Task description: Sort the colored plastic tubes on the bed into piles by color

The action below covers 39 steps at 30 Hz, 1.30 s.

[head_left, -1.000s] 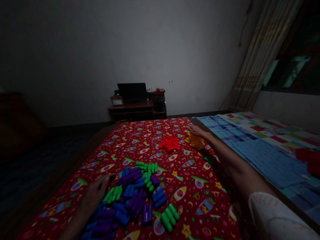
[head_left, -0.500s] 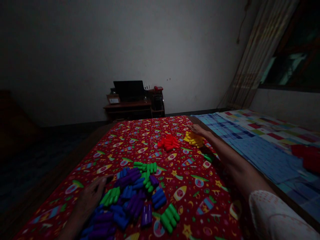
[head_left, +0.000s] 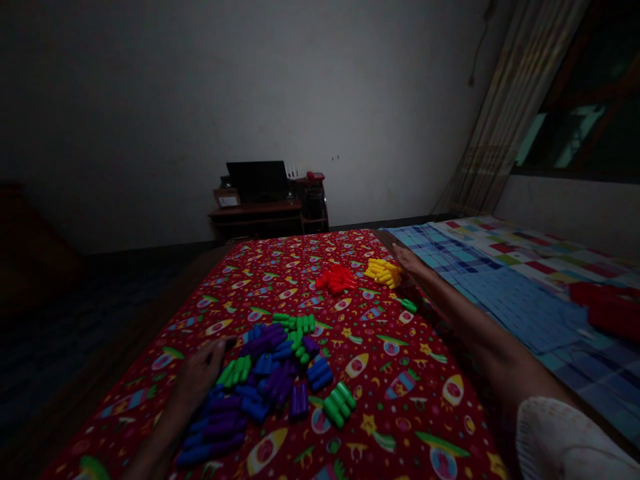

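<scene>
Beside a heap of yellow plastic pieces [head_left: 383,273] is my right hand [head_left: 409,261], fingers stretched out and holding nothing visible. A green piece [head_left: 409,305] lies just nearer than that heap, and a small cluster of red pieces [head_left: 337,279] sits to its left. My left hand [head_left: 204,367] rests at the left side of a mixed pile, its fingers extended and seemingly bare. That pile holds several purple pieces [head_left: 280,381], blue pieces [head_left: 320,374] and green pieces [head_left: 235,371]. Another green piece [head_left: 340,404] lies at the pile's right. Dim light blurs the fingertips.
A red patterned cloth [head_left: 360,427] covers the surface under the pieces. Blue checked bedding [head_left: 500,293] and a red garment [head_left: 607,310] lie to the right. Against the far wall stands a desk [head_left: 255,211] with a dark monitor [head_left: 257,180]. A curtain [head_left: 505,127] hangs by the window.
My right hand has shifted right, off the top of the yellow heap to its side, uncovering more of it. My left hand stays by the mixed pile; the view has shifted slightly.
</scene>
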Each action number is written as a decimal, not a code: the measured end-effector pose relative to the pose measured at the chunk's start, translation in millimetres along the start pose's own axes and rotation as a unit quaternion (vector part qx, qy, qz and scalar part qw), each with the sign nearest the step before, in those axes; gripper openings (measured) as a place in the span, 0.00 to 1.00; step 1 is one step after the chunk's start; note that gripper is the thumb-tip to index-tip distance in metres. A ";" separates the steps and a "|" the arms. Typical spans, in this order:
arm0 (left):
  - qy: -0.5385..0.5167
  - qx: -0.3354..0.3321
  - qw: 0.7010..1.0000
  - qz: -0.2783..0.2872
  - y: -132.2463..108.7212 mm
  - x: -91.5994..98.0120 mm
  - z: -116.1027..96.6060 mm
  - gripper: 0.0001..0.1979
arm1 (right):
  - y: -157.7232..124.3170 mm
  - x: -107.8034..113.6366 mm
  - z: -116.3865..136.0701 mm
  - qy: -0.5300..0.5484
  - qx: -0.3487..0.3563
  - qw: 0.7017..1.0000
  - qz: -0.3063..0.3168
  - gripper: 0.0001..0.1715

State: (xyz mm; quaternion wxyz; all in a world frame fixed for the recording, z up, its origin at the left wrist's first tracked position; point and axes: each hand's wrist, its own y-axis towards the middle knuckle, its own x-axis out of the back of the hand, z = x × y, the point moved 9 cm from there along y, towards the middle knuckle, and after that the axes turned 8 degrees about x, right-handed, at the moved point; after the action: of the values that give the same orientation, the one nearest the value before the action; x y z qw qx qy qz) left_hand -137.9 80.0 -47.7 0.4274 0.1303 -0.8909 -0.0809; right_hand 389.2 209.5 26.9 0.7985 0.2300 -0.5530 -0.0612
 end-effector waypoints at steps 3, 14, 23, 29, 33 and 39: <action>-0.009 0.001 1.000 0.007 -1.1 -1.9 -2.1 0.27 | -28.0 19.0 1.0 0.025 -0.017 1.000 0.006 0.37; -0.049 0.013 0.999 0.018 1.0 -9.1 -3.0 0.30 | -146.4 -18.6 50.5 0.010 0.049 0.995 0.083 0.21; -0.061 0.017 0.998 0.007 -1.8 -8.4 -4.9 0.29 | -110.2 -45.1 191.9 0.083 0.220 0.969 0.081 0.24; -0.071 0.013 0.997 0.014 -0.6 -10.9 -2.9 0.30 | -86.6 -110.1 280.0 0.104 0.287 0.929 0.208 0.16; -0.073 0.010 0.997 0.023 -1.1 -11.9 -2.9 0.30 | -88.3 -95.1 258.8 0.123 0.269 0.943 0.150 0.12; -0.061 0.015 0.998 0.017 1.7 -13.8 1.5 0.28 | -114.5 -24.1 136.4 0.103 0.109 0.988 0.026 0.15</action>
State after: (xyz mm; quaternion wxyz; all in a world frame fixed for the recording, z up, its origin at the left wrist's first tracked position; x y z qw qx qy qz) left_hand -131.1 85.8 -58.4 0.3719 0.1161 -0.9184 -0.0684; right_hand 273.7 75.6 -4.9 0.8225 0.3066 -0.4770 0.0439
